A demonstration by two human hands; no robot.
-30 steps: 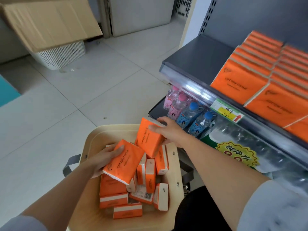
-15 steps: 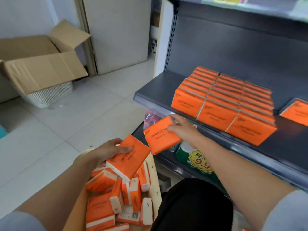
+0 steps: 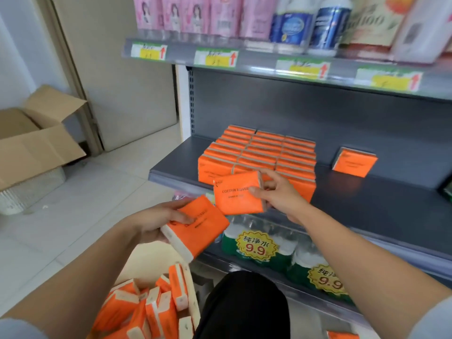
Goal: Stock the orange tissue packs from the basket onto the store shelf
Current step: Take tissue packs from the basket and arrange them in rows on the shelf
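Orange tissue pack [image 3: 236,194] is in the right grip [image 3: 276,194]: thumb on the printed face, fingers curled round its white right end. It is held off the shelf [image 3: 367,204], at the front edge, just in front of the stocked block of packs [image 3: 259,152]. Second pack [image 3: 198,226] is in the left grip [image 3: 151,221], thumb on top, fingers under. It is tilted with its white end toward the camera, above the basket [image 3: 146,263]. The two held packs nearly touch at a corner.

Packs are bright orange film with white ends and black "COTTON TISSUE" print. The stocked block stands in three tidy columns. A lone pack [image 3: 354,162] sits apart to its right. Loose packs in the basket [image 3: 146,309] are jumbled.

The basket is cut off by the bottom edge, and the block's front row is partly hidden behind the right-grip pack. The small print is unreadable.
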